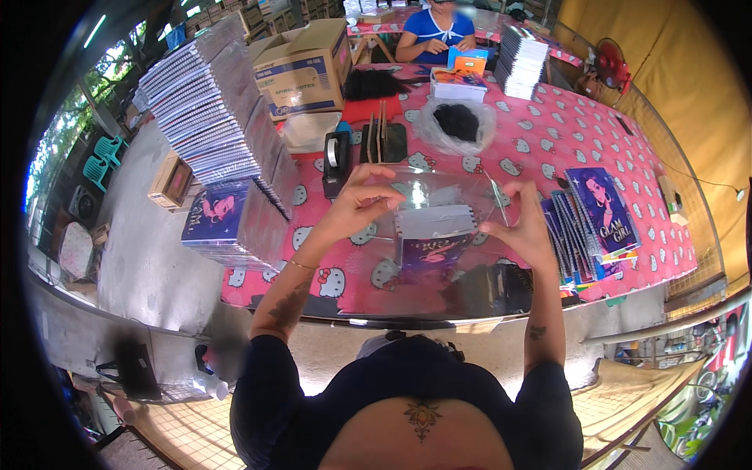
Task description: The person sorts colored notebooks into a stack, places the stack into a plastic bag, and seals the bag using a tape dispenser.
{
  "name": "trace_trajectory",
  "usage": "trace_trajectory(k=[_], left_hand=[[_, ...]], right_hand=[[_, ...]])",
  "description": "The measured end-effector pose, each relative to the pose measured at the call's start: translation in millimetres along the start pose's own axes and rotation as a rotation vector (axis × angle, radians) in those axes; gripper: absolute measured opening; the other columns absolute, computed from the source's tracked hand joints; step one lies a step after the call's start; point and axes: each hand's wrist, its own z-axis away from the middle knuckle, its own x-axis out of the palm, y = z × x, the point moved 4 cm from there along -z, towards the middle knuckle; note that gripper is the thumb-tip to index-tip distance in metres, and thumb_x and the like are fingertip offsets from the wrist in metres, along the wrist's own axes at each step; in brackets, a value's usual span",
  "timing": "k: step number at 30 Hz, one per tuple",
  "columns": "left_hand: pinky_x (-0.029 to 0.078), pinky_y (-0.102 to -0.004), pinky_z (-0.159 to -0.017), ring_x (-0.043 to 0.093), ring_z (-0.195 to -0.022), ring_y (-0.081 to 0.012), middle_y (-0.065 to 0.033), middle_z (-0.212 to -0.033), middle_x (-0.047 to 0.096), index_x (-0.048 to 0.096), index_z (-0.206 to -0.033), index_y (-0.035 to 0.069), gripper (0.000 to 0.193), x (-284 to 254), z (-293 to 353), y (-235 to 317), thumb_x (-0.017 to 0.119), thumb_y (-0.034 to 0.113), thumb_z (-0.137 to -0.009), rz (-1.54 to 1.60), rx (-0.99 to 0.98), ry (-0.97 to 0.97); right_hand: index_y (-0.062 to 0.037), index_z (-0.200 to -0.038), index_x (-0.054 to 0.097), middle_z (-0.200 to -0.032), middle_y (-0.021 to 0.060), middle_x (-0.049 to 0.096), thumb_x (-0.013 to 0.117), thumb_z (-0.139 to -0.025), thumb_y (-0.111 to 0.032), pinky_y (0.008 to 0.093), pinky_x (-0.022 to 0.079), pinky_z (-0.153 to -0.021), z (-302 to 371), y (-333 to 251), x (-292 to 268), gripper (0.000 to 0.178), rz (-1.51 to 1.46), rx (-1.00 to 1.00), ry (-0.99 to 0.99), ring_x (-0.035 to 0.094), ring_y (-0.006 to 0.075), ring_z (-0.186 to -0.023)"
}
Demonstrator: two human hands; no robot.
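A small stack of spiral notebooks (pixel 436 249) with purple covers and white page edges stands on the table in front of me. Clear plastic film (pixel 439 185) spreads over and behind it. At the film's left edge, my left hand (pixel 362 205) has its thumb and fingers curled, gripping the film. My right hand (pixel 523 225) pinches the film's other side, right of the stack, where it shines in a fold. Whether the notebooks are inside the film is hard to make out. A black tape dispenser (pixel 337 163) stands just beyond my left hand.
Tall wrapped notebook stacks (pixel 207 117) rise at the left, beside a cardboard box (pixel 301 70). Loose notebooks (pixel 599 211) lie piled at the right. Farther back are a plastic bag with black contents (pixel 457 124), white notebook stacks (pixel 521 63) and a seated person (pixel 435 35) handling notebooks.
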Motion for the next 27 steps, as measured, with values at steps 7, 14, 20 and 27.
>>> trace_trajectory(k=[7, 14, 20, 27], left_hand=[[0.026, -0.0447, -0.111, 0.031, -0.136, -0.0304, -0.0083, -0.147, 0.04, 0.078, -0.091, 0.02, 0.014, 67.4, -35.5, -2.6, 0.076, 0.014, -0.078, -0.208, 0.162, -0.121], [0.015, -0.0555, -0.114, 0.014, -0.145, -0.0409, -0.0244, -0.156, 0.018, 0.055, -0.134, 0.029, 0.072, 97.0, -37.1, -43.7, 0.084, 0.036, -0.068, -0.355, -0.153, -0.085], [0.016, -0.0601, -0.113, 0.023, -0.143, -0.0366, -0.0155, -0.154, 0.03, 0.064, -0.125, 0.019, 0.057, 60.6, -34.5, 67.6, 0.081, 0.034, -0.073, -0.593, 0.085, -0.346], [0.038, -0.0342, -0.103, 0.052, -0.119, -0.0181, -0.0074, -0.124, 0.061, 0.065, -0.119, 0.003, 0.038, 27.4, -29.8, -6.1, 0.071, 0.025, -0.089, 0.397, -0.532, 0.076]], right_hand=[[-0.0182, -0.121, 0.065, -0.141, 0.014, 0.046, 0.085, -0.064, -0.018, 0.051, 0.035, -0.105, 35.5, 62.5, 82.3, 0.06, 0.0, -0.315, -0.387, 0.043, 0.0329, -0.131], [-0.019, -0.127, 0.063, -0.153, 0.015, 0.029, 0.077, -0.078, -0.021, 0.0531, 0.027, -0.112, 34.9, 68.5, 87.7, 0.051, -0.036, -0.289, -0.397, 0.034, 0.0331, -0.14], [-0.0058, -0.13, 0.056, -0.13, 0.011, 0.051, 0.064, -0.091, -0.031, 0.0338, 0.043, -0.094, -2.9, 111.6, 92.6, 0.047, -0.613, 0.254, -0.255, 0.056, 0.0203, -0.11], [-0.0009, -0.124, 0.057, -0.113, 0.009, 0.063, 0.075, -0.083, -0.031, 0.0327, 0.047, -0.087, -44.6, 118.5, 121.8, 0.054, -0.555, 0.178, -0.527, 0.058, 0.0157, -0.1]])
